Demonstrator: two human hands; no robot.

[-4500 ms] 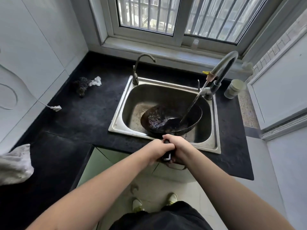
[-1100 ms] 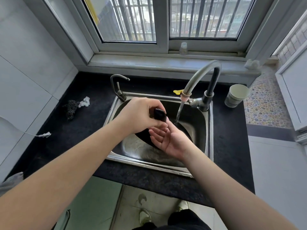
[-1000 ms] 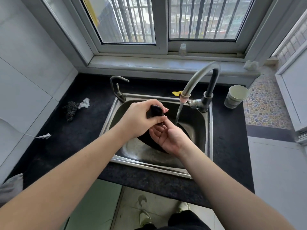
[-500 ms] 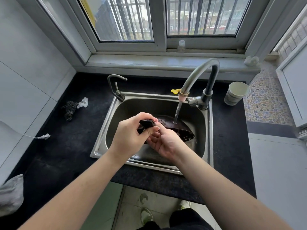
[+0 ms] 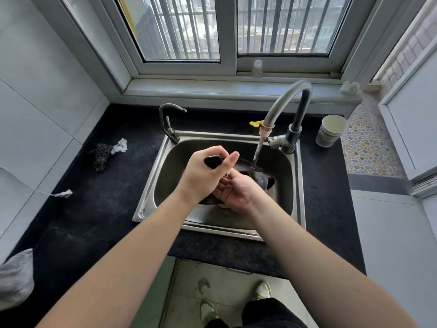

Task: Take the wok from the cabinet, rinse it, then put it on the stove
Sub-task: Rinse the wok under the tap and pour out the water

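Rinse step. Left hand (image 5: 203,176) grips the wok handle (image 5: 212,161), wok (image 5: 256,175) tilted in the sink (image 5: 296,185) just beyond both hands, under the tap (image 5: 283,102) stream. Right hand (image 5: 236,191) open, fingers against the wok's underside. Next, probably: shut the tap, drain, carry to the stove, which is out of view.

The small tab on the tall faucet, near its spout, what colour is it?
Yellow. The tab sticks out left of the spout on the tall faucet; the head view shows it.

Sink (image 5: 151,185) left half open; tall faucet (image 5: 287,98) arches over right rear, small tap (image 5: 169,119) at rear-left corner.
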